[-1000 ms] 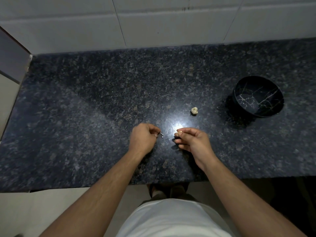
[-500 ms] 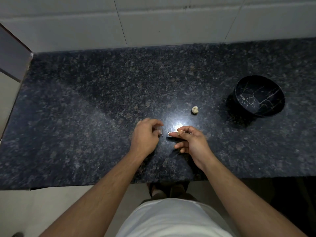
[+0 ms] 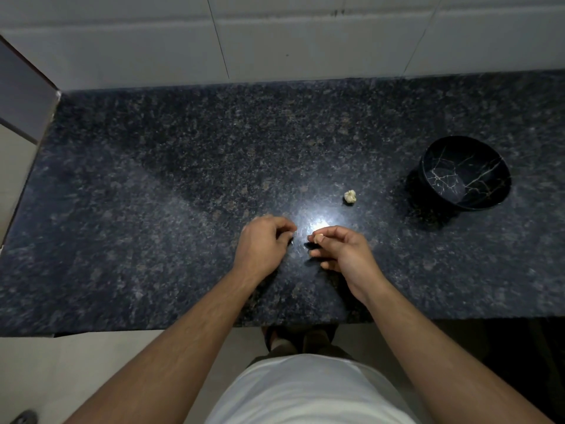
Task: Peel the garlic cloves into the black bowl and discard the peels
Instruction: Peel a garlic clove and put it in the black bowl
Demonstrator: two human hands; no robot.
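Nearby, garlic head (image 3: 350, 197) (bowl (image 3: 466, 206) beyond).

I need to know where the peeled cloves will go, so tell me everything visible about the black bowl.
The black bowl is round and glossy, with thin pale marble-like veins across its inside. It stands upright on the dark speckled countertop, far right, beyond both hands. It looks empty. Nothing touches it.
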